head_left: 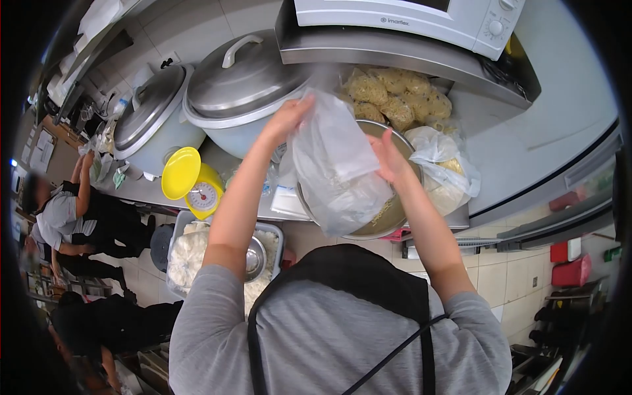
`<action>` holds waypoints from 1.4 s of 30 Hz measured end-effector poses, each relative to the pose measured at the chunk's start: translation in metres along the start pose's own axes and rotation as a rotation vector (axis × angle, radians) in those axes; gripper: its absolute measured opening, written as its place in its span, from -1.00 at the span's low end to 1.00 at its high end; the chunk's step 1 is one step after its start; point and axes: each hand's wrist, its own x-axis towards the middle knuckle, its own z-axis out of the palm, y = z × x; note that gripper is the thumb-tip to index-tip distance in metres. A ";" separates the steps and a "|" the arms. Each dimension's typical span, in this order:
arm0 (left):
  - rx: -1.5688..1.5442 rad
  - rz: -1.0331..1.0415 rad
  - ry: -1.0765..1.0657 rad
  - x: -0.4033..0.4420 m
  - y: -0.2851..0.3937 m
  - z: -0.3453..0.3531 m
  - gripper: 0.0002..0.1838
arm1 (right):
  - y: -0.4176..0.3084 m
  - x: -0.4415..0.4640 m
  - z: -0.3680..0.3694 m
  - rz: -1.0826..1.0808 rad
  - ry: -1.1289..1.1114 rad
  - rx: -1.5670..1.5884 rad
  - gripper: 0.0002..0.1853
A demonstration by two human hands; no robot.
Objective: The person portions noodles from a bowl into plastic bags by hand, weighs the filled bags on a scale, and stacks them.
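Note:
A translucent white plastic bag (329,178) hangs between my hands above a large metal bowl (415,191). My left hand (291,120) is closed on the bag's upper left edge. At the bag's right side, my right hand (391,158) grips it with the thumb raised, its fingers partly hidden by the plastic. A few noodle-like strands (382,214) show in the bowl, most of which the bag covers. Behind the bowl lie several filled clear bags of noodles (398,99). Right of the bowl stands another knotted plastic bag (444,174) with pale contents.
Two large lidded pots (247,79) (148,112) and a yellow scale (203,194) stand along the counter at left. A microwave (408,23) sits on a metal shelf above. Below is a tub (174,263) of white food with a metal bowl (255,258). Other people (66,210) are at left.

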 end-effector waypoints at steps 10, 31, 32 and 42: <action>0.683 0.358 0.372 -0.042 -0.024 0.069 -0.60 | -0.011 -0.015 0.004 -0.151 0.627 -0.301 -0.67; 0.418 0.286 0.366 -0.094 -0.091 -0.033 -0.46 | -0.064 -0.033 -0.041 -0.540 0.982 -0.223 -0.60; 0.792 0.513 0.438 -0.096 -0.062 -0.009 -0.27 | -0.063 -0.026 -0.033 -0.583 1.100 -0.545 -0.61; 0.776 0.321 0.340 -0.001 -0.031 0.053 -0.92 | -0.100 -0.019 0.046 -0.555 0.931 -1.762 -0.51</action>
